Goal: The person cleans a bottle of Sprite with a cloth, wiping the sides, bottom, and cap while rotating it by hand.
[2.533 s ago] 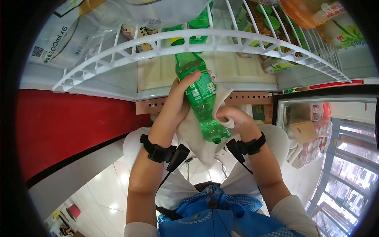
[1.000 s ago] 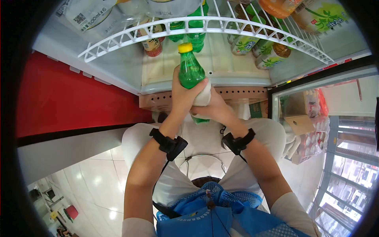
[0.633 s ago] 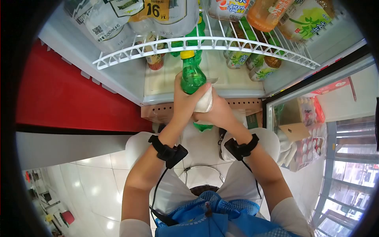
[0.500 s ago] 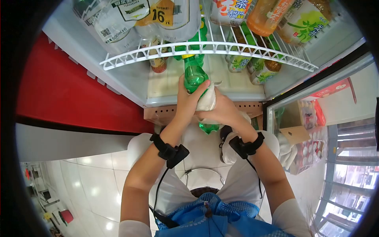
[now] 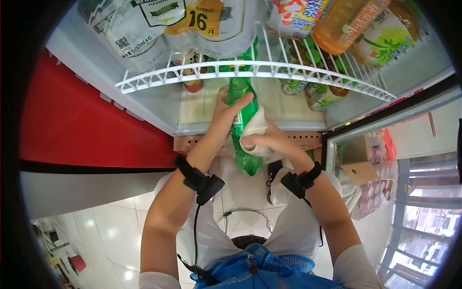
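A green plastic drink bottle (image 5: 250,163) slants in front of the open fridge, its neck end under the lowest wire shelf and its base towards me. My left hand (image 5: 228,113) is wrapped round its upper part, thumb across the front. On the bottle's right side, my right hand (image 5: 273,140) is closed on a white cloth (image 5: 255,126) and presses it against the lower half. The cap end is partly hidden by the shelf's front rail.
Above the hands runs a white wire shelf (image 5: 260,69) carrying a beer pack (image 5: 139,29) and tea bottles (image 5: 339,26). More bottles (image 5: 327,96) stand on the fridge floor (image 5: 197,108). The open door (image 5: 332,154) is at right, with boxed drinks (image 5: 378,188) beyond it.
More of the bottle's length and base now shows below my hands. My right hand and the cloth have moved down along it. The view has shifted slightly.
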`<state>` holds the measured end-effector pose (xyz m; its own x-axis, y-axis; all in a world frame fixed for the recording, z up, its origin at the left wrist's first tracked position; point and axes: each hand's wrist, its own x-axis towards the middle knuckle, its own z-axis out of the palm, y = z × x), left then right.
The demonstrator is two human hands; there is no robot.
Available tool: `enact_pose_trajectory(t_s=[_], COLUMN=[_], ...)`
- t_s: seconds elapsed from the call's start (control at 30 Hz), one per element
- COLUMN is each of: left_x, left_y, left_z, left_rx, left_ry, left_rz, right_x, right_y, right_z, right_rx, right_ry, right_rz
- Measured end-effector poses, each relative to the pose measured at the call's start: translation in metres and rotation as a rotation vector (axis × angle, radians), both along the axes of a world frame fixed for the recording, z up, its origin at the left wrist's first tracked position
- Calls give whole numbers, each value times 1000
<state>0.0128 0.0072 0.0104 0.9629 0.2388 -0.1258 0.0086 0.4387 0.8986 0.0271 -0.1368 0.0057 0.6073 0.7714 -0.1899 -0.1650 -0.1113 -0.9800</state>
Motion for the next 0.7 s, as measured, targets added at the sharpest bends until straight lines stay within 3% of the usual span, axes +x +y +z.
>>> enact_pose_trajectory(t_s=[0.03, 0.07, 0.13, 0.17, 0.2, 0.3, 0.43, 0.5, 0.67, 0.7], left_x=[3, 6, 9, 10, 11, 12, 16, 17, 17, 17], left_y=[3, 6, 8, 8, 8, 7, 6, 6, 3, 3], left_z=[1, 2, 11, 10, 8, -4, -11, -9, -3, -3], left_rx=[-60, -63, -73, -89, -96, -107, -82, -12, 192, 198], left_ry=[-40, -36, -19, -31, -24, -26, -64, -181, -224, -219], left_rz=[-30, -26, -31, 14, 14, 207, 382, 500, 510, 489], right_x=[-4, -6, -10, -11, -7, 6, 4, -3, -33, -42], right_y=[3, 6, 15, 19, 20, 18, 12, 10, 29, 31], right_z=[2, -3, -14, -20, -22, -33, -47, -50, -46, -55], right_rx=[47, 44, 279, 246, 238, 378, 183, 310, 378, 214], right_ry=[188, 192, 509, 549, 554, 931, 885, 1035, 1007, 710], right_rz=[-11, -8, -196, -265, -267, -144, -281, -442, -615, -757])
